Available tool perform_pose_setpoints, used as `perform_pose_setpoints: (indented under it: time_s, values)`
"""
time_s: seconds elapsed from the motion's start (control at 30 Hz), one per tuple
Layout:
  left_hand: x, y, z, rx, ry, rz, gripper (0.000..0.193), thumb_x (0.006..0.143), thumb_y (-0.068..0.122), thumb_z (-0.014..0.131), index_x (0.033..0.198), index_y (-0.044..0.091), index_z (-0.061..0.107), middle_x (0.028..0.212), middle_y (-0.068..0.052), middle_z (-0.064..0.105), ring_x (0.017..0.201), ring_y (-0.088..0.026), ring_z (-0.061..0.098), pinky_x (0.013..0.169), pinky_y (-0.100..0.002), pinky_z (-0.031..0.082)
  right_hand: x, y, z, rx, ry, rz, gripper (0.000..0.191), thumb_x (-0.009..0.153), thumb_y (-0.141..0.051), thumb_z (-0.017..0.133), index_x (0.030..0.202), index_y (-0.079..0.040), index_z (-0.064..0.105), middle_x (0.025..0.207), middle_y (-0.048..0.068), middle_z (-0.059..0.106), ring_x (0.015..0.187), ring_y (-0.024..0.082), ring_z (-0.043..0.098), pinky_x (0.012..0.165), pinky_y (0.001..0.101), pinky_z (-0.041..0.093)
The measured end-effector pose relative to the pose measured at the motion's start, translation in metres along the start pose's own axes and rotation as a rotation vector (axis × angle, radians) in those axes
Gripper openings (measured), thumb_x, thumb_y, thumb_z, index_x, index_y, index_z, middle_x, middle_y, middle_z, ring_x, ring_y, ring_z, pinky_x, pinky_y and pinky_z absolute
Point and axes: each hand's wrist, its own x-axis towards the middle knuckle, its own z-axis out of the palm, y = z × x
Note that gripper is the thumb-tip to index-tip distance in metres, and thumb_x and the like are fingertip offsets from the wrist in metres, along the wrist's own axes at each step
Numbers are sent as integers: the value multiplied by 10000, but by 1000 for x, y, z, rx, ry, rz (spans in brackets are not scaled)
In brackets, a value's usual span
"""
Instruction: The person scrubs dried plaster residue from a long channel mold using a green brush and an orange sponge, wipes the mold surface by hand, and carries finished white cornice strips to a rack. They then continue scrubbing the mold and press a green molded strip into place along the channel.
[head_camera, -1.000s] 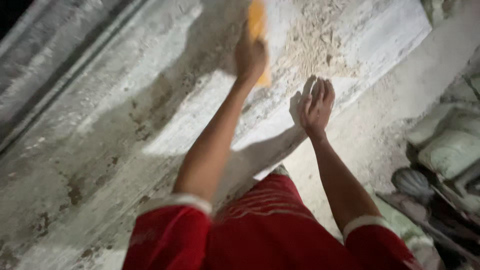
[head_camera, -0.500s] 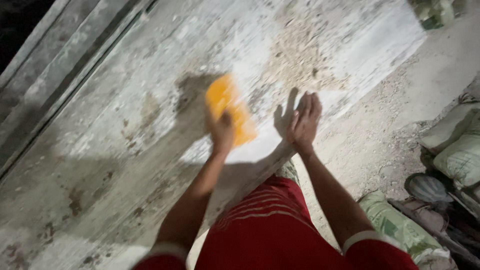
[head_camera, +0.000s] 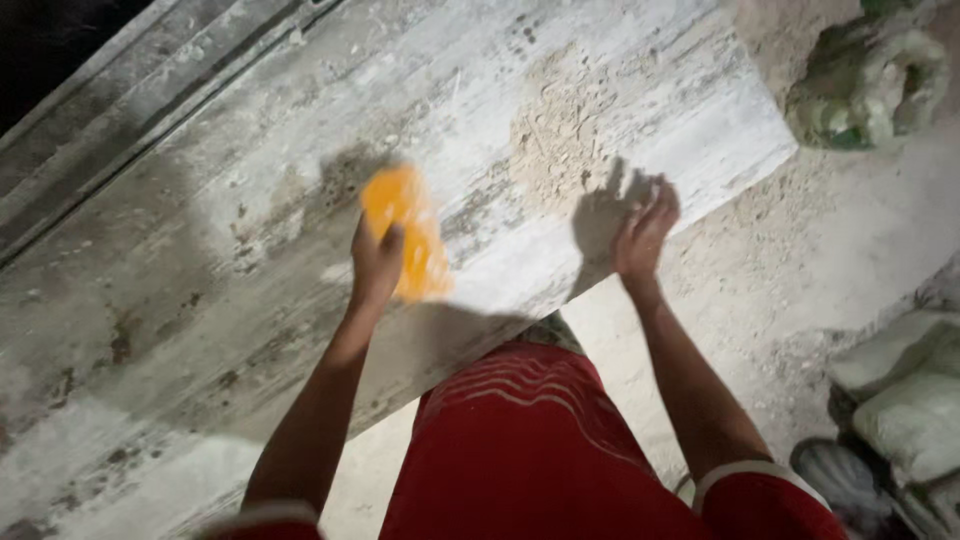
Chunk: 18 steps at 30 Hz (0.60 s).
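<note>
Plainly, left hand (head_camera: 375, 265) grips one orange sponge (head_camera: 405, 240); right hand (head_camera: 642, 232) spread, empty.

**Rough stone, soft cloth, dusty ground**

The long slab (head_camera: 250, 250) looks like pale grey stone or concrete, matt and rough, stained with dark blotches and streaked along its length. A patch of dry, crumbly sandy debris (head_camera: 565, 125) sits on it, coarse and powdery. The orange object (head_camera: 405, 235) in the left hand (head_camera: 375, 265) is blurred; it looks soft, perhaps sponge or cloth, with a dull finish. The floor (head_camera: 800, 270) is dusty and gritty, with a matt sandy look. The red shorts (head_camera: 520, 450) are smooth synthetic cloth with a faint sheen. The sacks (head_camera: 915, 400) appear to be woven plastic, dull and dusty.
</note>
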Motion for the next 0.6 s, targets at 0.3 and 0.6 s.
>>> perform_pose_setpoints:
  time_s: [0.3, 0.6]
  values:
    - [19, 50, 135, -89, 171, -64, 615, 1018, 324, 602, 1520, -1, 456, 1346, -217, 647, 1254, -330, 626, 1098, -409, 501, 25, 12, -25, -322, -17, 46, 565, 1143, -365, 355, 1528, 42, 425, 1537, 288, 450, 1458, 489, 397, 1198, 611, 323]
    - [14, 30, 87, 158, 196, -93, 451, 972, 162, 635, 1368, -23, 528, 1236, -239, 688, 1133, -378, 683, 951, -447, 537, 24, 0, -29, -320, -1, 26, 506, 1093, -276, 411, 1488, 27, 500, 1518, 261, 477, 1452, 475, 399, 1206, 587, 319]
